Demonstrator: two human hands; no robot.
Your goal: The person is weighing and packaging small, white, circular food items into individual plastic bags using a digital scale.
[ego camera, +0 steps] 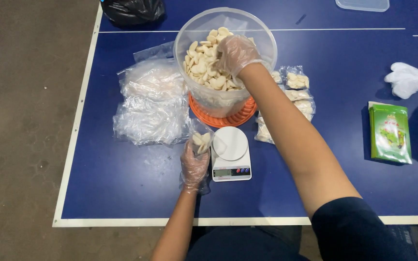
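A big clear plastic tub [262,43] of pale round chips [200,63] stands on an orange lid [228,119] on the blue table. My right hand [235,52], in a thin clear glove, reaches into the tub and closes on some chips. My left hand [193,164], also gloved, holds a small clear bag [202,141] with a few chips in it, just left of a white kitchen scale [231,153] with an empty round pan.
A heap of empty clear bags [151,101] lies left of the tub. Several filled small bags [298,92] sit to its right. A green packet [389,133], crumpled white gloves [405,79], a black bag [132,10] and a clear lid [362,5] lie farther off.
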